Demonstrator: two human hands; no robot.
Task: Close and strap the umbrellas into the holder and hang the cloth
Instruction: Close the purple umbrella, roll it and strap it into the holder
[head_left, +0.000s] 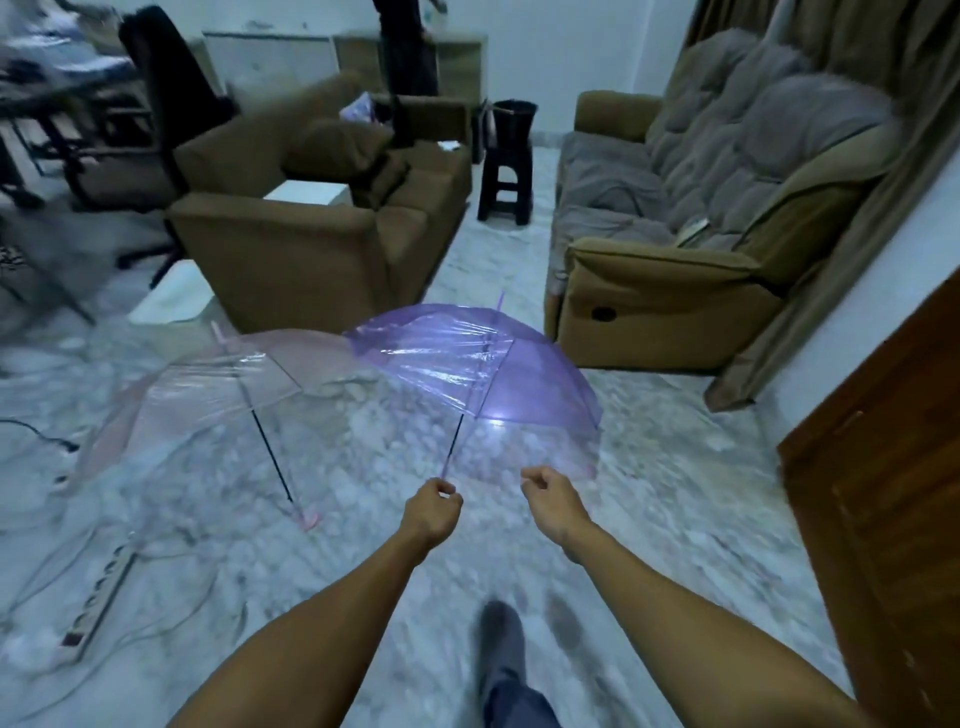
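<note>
Gripping the purple umbrella by its handle end with our left hand, we tilt its open canopy over mid-floor while our right hand hovers beside, loosely curled, empty, probably readying to close it.

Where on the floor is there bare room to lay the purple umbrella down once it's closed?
Bare floor lies right of the purple umbrella, between it, the recliner sofa and the wooden door, and in front of the right hand. The left is crowded: the pink umbrella, a power strip and cables.
</note>
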